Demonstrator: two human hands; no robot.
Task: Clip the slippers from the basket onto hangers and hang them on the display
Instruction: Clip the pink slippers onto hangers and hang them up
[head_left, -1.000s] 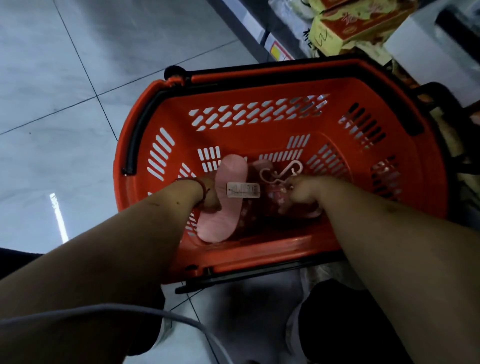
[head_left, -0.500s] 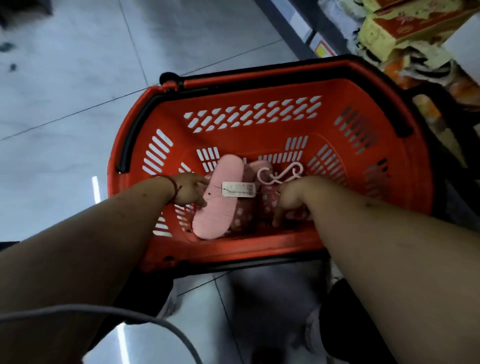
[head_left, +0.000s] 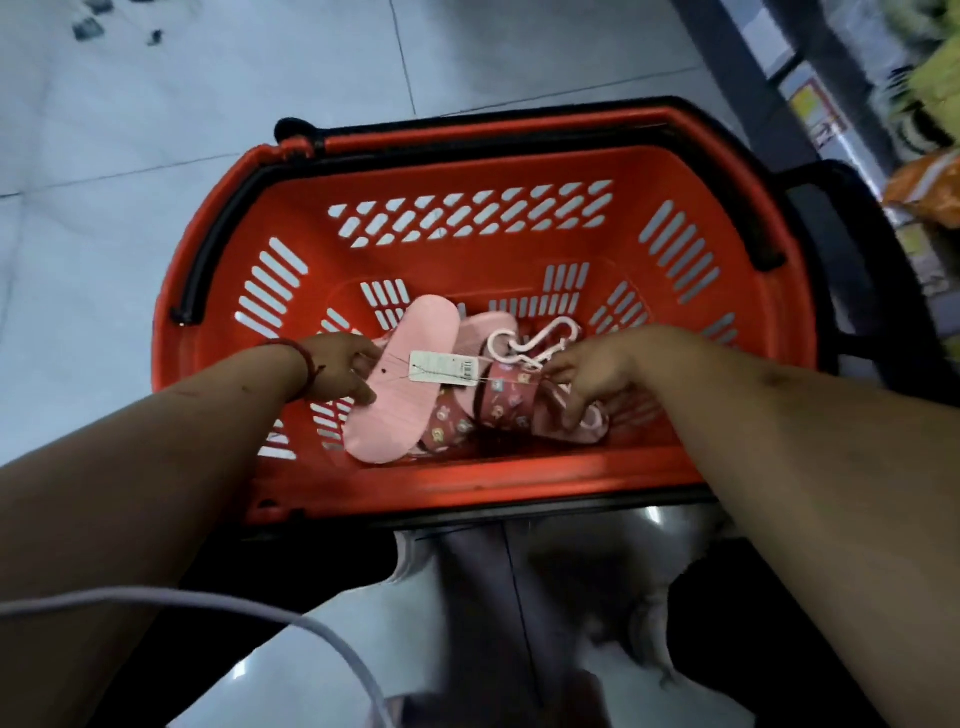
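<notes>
Nearest you, your left hand (head_left: 337, 371) is pinching the edge of the plain pink foam slipper (head_left: 400, 384). It's sole-up, with its long axis running 7 to 1 o'clock. Your right hand (head_left: 587, 374) is curled over the second slipper with the dark-red printed strap (head_left: 506, 402), at 3 o'clock of the first. The pale pink plastic hanger (head_left: 530, 343) sits at 11 o'clock, just off your right thumb, so I'd say that hand's closer for it. Everything's down in the red plastic basket (head_left: 467, 265).
</notes>
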